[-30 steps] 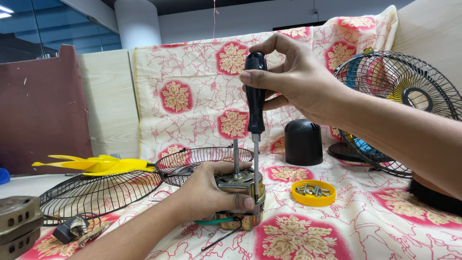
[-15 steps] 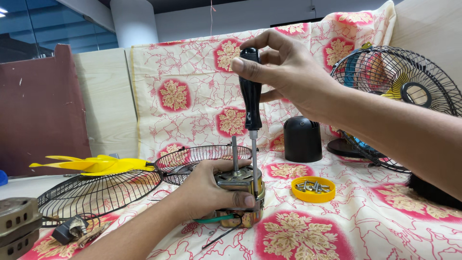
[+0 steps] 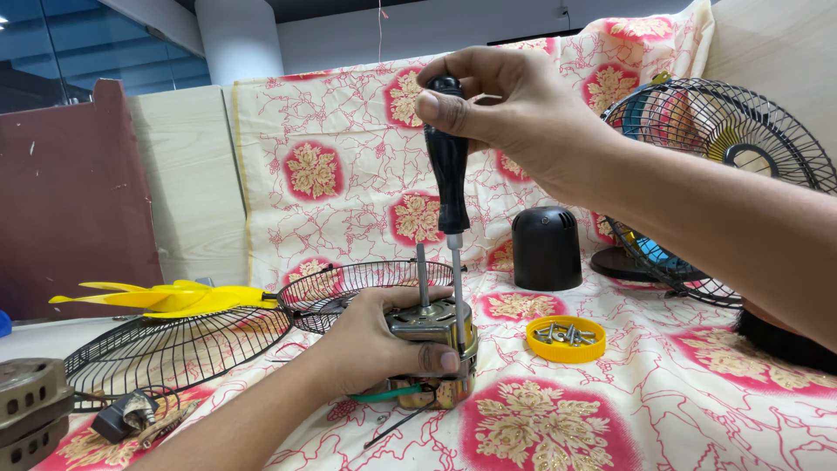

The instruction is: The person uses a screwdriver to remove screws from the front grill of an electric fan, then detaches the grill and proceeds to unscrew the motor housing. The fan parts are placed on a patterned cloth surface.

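A metal fan motor (image 3: 433, 327) with an upright shaft stands on the flowered cloth. My left hand (image 3: 370, 342) wraps around its left side and front, holding it steady. A black-handled screwdriver (image 3: 448, 183) stands upright, its tip set down into the motor's top right. My right hand (image 3: 514, 113) pinches the handle's top between thumb and fingers.
A yellow lid (image 3: 565, 338) with several screws lies right of the motor. Behind it stand a black motor cover (image 3: 546, 248) and an assembled fan (image 3: 724, 166). Two wire grilles (image 3: 179, 344), yellow fan blades (image 3: 166, 296) and another metal housing (image 3: 30, 406) lie at left.
My right hand has shifted its fingers on the screwdriver's handle, as in turning it. The left hand and the motor have stayed put; the view has tilted down slightly.
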